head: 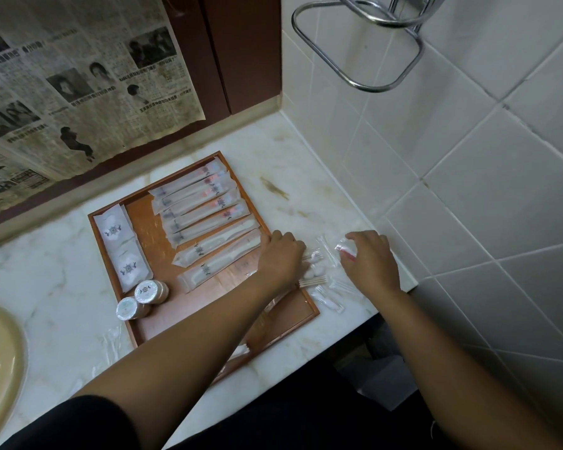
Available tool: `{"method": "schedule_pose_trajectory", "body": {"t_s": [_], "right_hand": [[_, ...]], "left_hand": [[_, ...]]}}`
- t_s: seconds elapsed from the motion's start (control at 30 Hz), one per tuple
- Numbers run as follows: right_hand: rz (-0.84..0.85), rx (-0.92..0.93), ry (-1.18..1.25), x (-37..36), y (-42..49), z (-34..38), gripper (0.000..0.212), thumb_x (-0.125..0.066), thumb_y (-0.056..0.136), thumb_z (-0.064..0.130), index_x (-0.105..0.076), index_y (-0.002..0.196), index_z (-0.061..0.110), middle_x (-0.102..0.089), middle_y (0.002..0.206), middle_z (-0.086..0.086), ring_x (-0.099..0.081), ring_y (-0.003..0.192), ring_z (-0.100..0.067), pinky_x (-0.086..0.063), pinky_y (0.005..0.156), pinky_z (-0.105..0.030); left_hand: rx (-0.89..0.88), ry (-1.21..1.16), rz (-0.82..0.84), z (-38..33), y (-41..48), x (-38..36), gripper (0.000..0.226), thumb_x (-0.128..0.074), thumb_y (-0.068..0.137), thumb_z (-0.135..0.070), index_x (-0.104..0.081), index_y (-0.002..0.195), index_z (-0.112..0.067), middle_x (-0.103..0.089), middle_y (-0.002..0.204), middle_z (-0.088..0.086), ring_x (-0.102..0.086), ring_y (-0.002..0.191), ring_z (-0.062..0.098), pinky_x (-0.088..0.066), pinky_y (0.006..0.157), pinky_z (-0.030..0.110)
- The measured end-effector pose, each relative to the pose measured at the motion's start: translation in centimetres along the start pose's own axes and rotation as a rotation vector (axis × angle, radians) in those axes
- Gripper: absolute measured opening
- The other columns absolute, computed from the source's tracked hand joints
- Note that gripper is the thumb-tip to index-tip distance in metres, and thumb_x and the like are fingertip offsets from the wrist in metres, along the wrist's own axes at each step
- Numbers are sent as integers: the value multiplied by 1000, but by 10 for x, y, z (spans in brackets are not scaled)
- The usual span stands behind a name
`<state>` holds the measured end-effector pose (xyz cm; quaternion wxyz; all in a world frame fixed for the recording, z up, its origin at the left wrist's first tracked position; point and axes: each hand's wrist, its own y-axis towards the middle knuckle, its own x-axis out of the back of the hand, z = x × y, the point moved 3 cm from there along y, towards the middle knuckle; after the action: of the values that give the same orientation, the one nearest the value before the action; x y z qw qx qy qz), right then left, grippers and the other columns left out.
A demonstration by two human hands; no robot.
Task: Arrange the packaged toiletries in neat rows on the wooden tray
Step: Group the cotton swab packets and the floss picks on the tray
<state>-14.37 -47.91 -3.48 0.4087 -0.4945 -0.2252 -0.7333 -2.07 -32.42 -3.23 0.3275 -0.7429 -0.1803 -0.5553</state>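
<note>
Head view, looking down: the wooden tray (143,203) holds long sachets (205,206) in a slanted row, while small clear packets (319,280) lie off its right edge on the marble counter (46,271). Left hand (281,254) rests palm-down over the tray's right rim beside those packets, holding nothing visible — right hand (369,258), nearer the wall, pinches a clear packet (345,246). Bare tray floor lies left of the packets.

- The wooden tray (145,323) is orange-brown.
- The long packets (197,203) are see-through white with dark marks and red spots.
- The tabletop (46,254) is white marble with brown stains.
- The wall tiles (468,141) are white.
</note>
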Motion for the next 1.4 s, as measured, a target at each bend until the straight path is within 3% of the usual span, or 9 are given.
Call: {"method": "schedule_pose_trajectory", "body": {"t_s": [0.1, 0.27, 0.5, 0.57, 0.7, 0.9, 1.1, 1.23, 1.4], "right_hand": [[-52, 136, -49, -2, 2, 11, 29, -77, 84, 26, -73, 111, 16, -65, 106, -5, -58, 98, -29, -54, 77, -42], [193, 81, -221, -19, 9, 21, 37, -67, 93, 43, -69, 122, 20, -68, 113, -4, -59, 106, -28, -48, 87, -40], [210, -36, -72, -18, 9, 22, 14, -66, 91, 25, -72, 104, 23, -67, 103, 1, -59, 96, -23, -50, 85, -38], [193, -56, -6, -14, 7, 23, 11, -67, 89, 23, -68, 100, 21, -67, 96, 2, -60, 91, -23, -52, 81, -40], [207, -23, -90, -11, 4, 17, 14, -66, 92, 23, -69, 105, 22, -70, 97, 2, -60, 93, -23, -52, 81, -38], [226, 21, -58, -10, -3, 16, 8, -69, 91, 24, -73, 98, 22, -69, 97, 1, -63, 91, -25, -54, 76, -39], [275, -34, 97, -1, -9, 24, 3, -62, 93, 19, -61, 95, 18, -61, 84, 5, -59, 83, -22, -51, 70, -35], [404, 32, 195, -6, -15, 34, 12, -52, 91, 3, -57, 92, 13, -60, 93, 12, -63, 94, -18, -50, 78, -30], [513, 181, 47, -13, -25, 43, 42, -79, 80, 26, -65, 119, 35, -52, 120, 18, -55, 104, -5, -51, 86, -30]], "left_hand": [[-3, -7, -32, 0, -1, 0, 20, -59, 88, -29, -73, 101, -25, -66, 98, -3, -51, 104, 26, -17, 82, 41], [62, -195, -100, 4, -8, 5, 15, -61, 89, -26, -74, 98, -26, -71, 89, -4, -56, 95, 22, -18, 81, 38], [278, -736, -188, 35, -29, 10, 13, -74, 87, -40, -62, 85, -35, -66, 79, -16, -64, 81, 5, -41, 90, 38], [337, -892, -197, 45, -36, 7, 14, -77, 85, -36, -65, 92, -34, -67, 82, -16, -65, 81, 5, -53, 87, 39], [320, -939, -182, 56, -47, 6, 15, -77, 85, -32, -68, 97, -28, -70, 84, -9, -66, 78, 12, -57, 77, 39], [351, -1007, -137, 51, -50, 8, 13, -78, 86, -20, -66, 86, -17, -62, 74, -10, -55, 62, 2, -42, 60, 16], [379, -1152, -96, 52, -56, 5, 15, -79, 86, -16, -68, 89, -8, -66, 77, 6, -63, 70, 16, -57, 74, 43], [405, -1277, -68, 55, -67, 6, 11, -79, 86, -11, -74, 95, -15, -75, 82, 0, -70, 72, 13, -56, 72, 34], [476, -1373, -47, 65, -82, 4, 10, -78, 87, -8, -73, 93, -15, -73, 75, -3, -63, 62, 8, -48, 62, 25]]}}
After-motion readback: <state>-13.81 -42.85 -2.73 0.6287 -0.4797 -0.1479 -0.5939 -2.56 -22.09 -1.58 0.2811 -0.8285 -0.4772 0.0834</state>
